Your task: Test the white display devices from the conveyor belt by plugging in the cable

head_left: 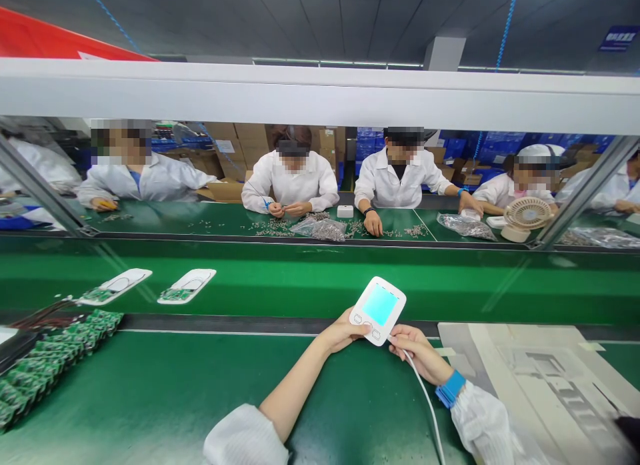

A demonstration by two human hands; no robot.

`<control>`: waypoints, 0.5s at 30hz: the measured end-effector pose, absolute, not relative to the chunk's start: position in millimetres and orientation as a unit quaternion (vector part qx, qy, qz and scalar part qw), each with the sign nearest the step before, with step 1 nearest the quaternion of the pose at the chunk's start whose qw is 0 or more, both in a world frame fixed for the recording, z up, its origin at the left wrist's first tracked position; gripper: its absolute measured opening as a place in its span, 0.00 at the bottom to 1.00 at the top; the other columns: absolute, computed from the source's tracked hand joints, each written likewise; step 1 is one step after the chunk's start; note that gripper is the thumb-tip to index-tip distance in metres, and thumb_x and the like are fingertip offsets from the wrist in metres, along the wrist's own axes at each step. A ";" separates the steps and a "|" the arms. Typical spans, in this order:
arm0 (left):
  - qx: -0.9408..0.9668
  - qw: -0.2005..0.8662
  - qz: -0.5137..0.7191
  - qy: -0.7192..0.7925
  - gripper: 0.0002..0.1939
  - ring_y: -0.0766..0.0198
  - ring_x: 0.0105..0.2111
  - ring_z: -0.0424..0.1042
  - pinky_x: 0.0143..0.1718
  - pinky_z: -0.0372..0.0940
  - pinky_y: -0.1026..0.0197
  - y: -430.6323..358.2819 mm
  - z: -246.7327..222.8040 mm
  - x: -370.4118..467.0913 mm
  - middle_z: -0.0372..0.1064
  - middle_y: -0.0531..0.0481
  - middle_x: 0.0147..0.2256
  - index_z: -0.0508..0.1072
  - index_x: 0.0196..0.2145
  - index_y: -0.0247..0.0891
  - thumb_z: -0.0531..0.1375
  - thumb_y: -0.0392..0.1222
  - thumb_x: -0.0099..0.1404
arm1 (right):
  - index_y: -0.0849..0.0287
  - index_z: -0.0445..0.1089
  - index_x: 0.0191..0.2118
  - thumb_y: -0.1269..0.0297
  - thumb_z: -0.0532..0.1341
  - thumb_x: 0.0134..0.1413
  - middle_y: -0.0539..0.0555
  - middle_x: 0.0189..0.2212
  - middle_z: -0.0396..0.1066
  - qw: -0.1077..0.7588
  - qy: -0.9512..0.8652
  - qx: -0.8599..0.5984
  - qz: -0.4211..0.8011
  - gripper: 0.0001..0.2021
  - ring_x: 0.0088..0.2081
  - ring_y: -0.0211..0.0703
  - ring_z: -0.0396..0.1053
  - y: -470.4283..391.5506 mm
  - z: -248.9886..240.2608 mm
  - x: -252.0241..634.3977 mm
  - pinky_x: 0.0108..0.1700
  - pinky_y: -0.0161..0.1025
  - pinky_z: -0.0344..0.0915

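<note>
A white device point(379, 311) with rounded corners and a lit cyan screen is held tilted above the near edge of the green belt. My left hand point(345, 333) is closed round its lower left side, the thumb on the front by the buttons. At its lower right corner, my right hand point(416, 350) pinches the end of a white cable point(426, 398), which hangs down to the bottom of the view. The plug itself is hidden by the fingers. A blue band circles my right wrist.
Green circuit boards point(55, 358) are lined up at the left. Two white housings point(187, 286) with boards lie on the belt point(280, 285). Flat sheets point(545, 378) cover the right side. Beyond the frame, people in white coats sit at a bench with small parts, bags and a fan point(527, 215).
</note>
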State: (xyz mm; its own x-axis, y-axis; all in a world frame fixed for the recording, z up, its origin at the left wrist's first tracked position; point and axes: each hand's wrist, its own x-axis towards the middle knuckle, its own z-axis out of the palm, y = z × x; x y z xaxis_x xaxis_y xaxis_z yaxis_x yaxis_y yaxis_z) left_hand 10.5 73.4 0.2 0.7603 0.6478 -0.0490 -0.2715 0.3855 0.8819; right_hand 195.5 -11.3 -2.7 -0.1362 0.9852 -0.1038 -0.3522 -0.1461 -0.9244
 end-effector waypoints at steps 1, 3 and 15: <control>0.475 0.809 0.286 0.198 0.29 0.52 0.42 0.68 0.43 0.62 0.53 73.2 0.6 10.6 0.68 0.37 0.43 0.65 0.48 0.32 0.67 0.33 0.47 | 0.62 0.72 0.30 0.65 0.67 0.41 0.43 0.10 0.60 0.521 -0.394 -0.400 0.643 0.08 0.16 0.30 0.54 -11.2 -2.5 195.5 0.38 0.40 0.61; 0.472 0.809 0.287 0.201 0.29 0.52 0.42 0.68 0.42 0.62 0.53 72.6 1.5 11.0 0.68 0.37 0.43 0.65 0.48 0.32 0.67 0.34 0.47 | 0.62 0.72 0.30 0.65 0.67 0.41 0.43 0.10 0.59 0.521 -0.391 -0.398 0.646 0.08 0.16 0.30 0.53 -11.3 -2.2 195.4 0.39 0.40 0.61; 0.467 0.812 0.282 0.208 0.27 0.51 0.41 0.69 0.43 0.62 0.52 71.8 3.0 11.9 0.70 0.37 0.42 0.68 0.45 0.31 0.67 0.34 0.45 | 0.62 0.71 0.29 0.64 0.67 0.40 0.43 0.10 0.59 0.518 -0.386 -0.404 0.647 0.09 0.15 0.29 0.53 -12.7 -1.0 196.3 0.39 0.40 0.62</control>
